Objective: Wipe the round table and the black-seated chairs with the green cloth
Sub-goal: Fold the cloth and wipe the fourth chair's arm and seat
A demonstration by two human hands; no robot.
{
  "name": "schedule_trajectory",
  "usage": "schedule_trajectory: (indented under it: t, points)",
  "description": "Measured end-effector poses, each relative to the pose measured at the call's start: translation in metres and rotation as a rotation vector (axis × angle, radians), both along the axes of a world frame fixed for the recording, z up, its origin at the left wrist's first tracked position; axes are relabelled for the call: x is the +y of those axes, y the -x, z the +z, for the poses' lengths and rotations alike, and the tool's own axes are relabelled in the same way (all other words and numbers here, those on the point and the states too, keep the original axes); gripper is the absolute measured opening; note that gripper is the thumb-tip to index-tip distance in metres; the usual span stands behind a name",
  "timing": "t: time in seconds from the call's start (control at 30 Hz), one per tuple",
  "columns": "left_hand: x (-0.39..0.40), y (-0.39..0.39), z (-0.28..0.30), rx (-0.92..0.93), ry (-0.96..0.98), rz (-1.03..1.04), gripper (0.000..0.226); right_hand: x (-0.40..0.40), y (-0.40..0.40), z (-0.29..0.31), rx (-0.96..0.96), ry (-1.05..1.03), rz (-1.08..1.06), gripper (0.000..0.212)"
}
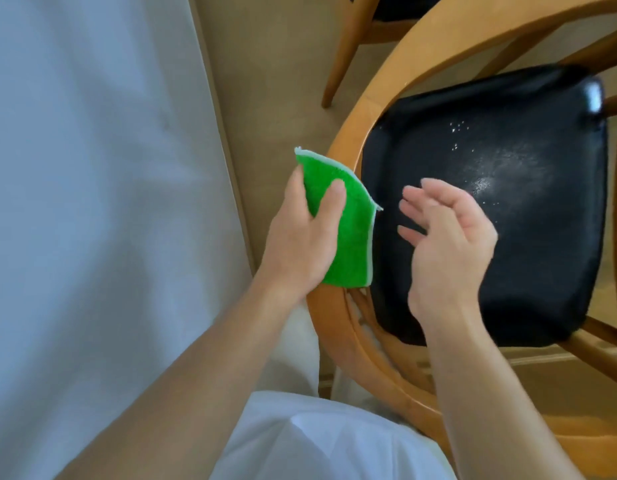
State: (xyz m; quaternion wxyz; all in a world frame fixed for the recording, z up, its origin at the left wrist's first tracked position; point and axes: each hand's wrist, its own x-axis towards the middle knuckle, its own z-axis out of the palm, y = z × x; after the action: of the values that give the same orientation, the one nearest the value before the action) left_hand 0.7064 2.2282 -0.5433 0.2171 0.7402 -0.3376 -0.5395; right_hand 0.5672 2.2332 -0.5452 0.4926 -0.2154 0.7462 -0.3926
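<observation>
Green cloth (338,223) pinched: left hand (300,244) thumb atop, fingers beneath.

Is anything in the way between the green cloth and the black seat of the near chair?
Only the right hand, which hovers open over the black seat beside the green cloth. The left hand holds the cloth over the chair's wooden rail. The seat's far part lies bare.
</observation>
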Motion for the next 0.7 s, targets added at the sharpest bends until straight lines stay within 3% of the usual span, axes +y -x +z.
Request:
schedule_trajectory:
  t: [0.13, 0.23, 0.4, 0.5, 0.6, 0.7]
  points:
    - [-0.017, 0.001, -0.007, 0.0, -0.067, -0.192, 0.049, -0.016, 0.04, -0.012, 0.321, -0.106, 0.135, 0.035]
    - [-0.058, 0.0, -0.022, -0.063, -0.083, -0.309, 0.034, -0.058, 0.05, -0.018, 0.548, 0.027, 0.414, 0.046]
    - [-0.103, 0.012, -0.037, -0.253, -0.046, -0.536, 0.046, -0.164, 0.053, -0.039, 0.924, 0.189, 0.831, 0.057]
    - [-0.084, 0.005, -0.031, -0.217, 0.025, -0.51, 0.053, -0.189, 0.051, -0.055, 1.141, 0.115, 0.928, 0.06]
    - [-0.045, 0.001, -0.021, -0.162, 0.067, -0.401, 0.054, -0.187, 0.049, -0.063, 1.185, 0.125, 0.91, 0.061]
    - [-0.02, 0.007, -0.013, -0.308, 0.097, -0.368, 0.052, -0.185, 0.051, -0.069, 1.202, 0.154, 0.899, 0.061]
